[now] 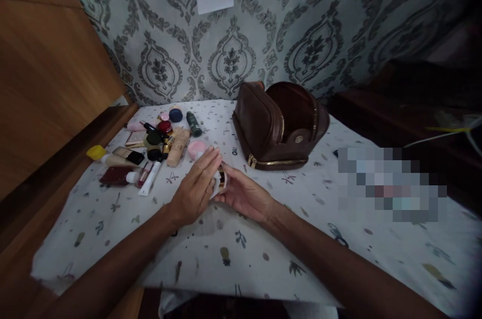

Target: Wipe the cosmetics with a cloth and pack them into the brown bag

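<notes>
Over the table, my left hand [196,186] and my right hand [246,196] meet around a small container with a shiny gold-brown part [222,177]. My right hand's fingers grip it from the right. Thin white material, looking like a tissue [216,187], is pressed against it under the closed fingers of my left hand. Most of the container is hidden, so its exact kind does not show. Just behind my left hand lies a round pink container [197,148]. A brown toiletry bag [276,128] stands beyond my right hand, its top unzipped and gaping.
Several cosmetics cluster at the left, among them a beige tube [178,147], a white tube [149,178], a dark red bottle [117,176] and a green bottle [193,124]. A wooden panel [56,58] borders the left. A blurred-out patch [391,186] covers something at right.
</notes>
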